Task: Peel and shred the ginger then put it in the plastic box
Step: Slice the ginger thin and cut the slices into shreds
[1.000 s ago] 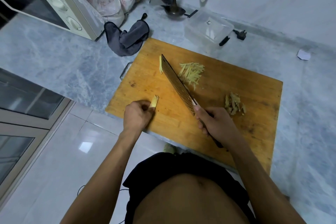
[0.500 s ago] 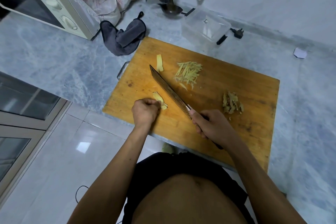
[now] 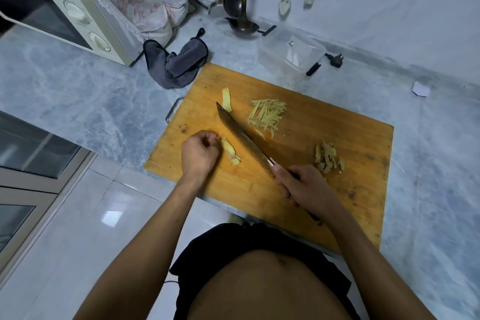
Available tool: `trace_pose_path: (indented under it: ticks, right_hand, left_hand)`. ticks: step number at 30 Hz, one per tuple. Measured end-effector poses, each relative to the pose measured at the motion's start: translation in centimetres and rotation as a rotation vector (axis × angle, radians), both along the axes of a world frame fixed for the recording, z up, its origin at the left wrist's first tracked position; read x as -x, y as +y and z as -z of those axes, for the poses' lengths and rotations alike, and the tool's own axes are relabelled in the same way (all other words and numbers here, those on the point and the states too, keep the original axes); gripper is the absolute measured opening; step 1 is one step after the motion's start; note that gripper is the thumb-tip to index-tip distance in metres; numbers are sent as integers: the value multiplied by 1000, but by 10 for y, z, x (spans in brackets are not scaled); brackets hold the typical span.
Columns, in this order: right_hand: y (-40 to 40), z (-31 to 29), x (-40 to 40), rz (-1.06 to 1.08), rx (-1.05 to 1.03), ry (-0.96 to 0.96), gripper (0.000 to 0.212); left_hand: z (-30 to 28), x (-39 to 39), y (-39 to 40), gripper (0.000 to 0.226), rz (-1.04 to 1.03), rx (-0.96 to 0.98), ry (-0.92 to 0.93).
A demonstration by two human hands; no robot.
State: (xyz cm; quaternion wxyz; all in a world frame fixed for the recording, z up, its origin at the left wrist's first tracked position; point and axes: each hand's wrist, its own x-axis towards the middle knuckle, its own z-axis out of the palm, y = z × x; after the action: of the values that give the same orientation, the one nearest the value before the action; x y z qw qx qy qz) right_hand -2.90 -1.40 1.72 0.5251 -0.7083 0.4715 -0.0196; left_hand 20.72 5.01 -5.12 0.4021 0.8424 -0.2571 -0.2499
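On the wooden cutting board a peeled ginger slice lies flat near the left front. My left hand has curled fingers and pinches the slice's far end. My right hand grips the handle of a long dark knife, whose blade angles away just right of that slice. A second ginger slice lies by the blade tip. A pile of ginger shreds sits right of the blade, and brown ginger peels lie further right. The clear plastic box stands behind the board.
A cream microwave stands at the back left, with a grey cloth beside the board's corner. A ladle hangs near the wall. A black plug lies by the box. The counter edge drops to the tiled floor on the left.
My left hand has laid the slice it held upright down flat on the board. The knife has swung left and nearer, so that its blade now lies beside that slice.
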Motion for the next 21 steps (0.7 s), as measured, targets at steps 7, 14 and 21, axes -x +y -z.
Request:
trace_pose_path:
  ticks: [7,14,21]
  right_hand:
    - [-8,-11,-4,190,-19,-110,54]
    - [-16,-16,-5,225,-22,-129,56]
    - [-21,-14,-1,224,-31,-110,54]
  left_hand:
    - [-4,-27,-70,30,110,-84,-176]
    - [-3,-33,-102,14,133,-221,-292]
    - [-6,-46,-98,13,18,-135,-173]
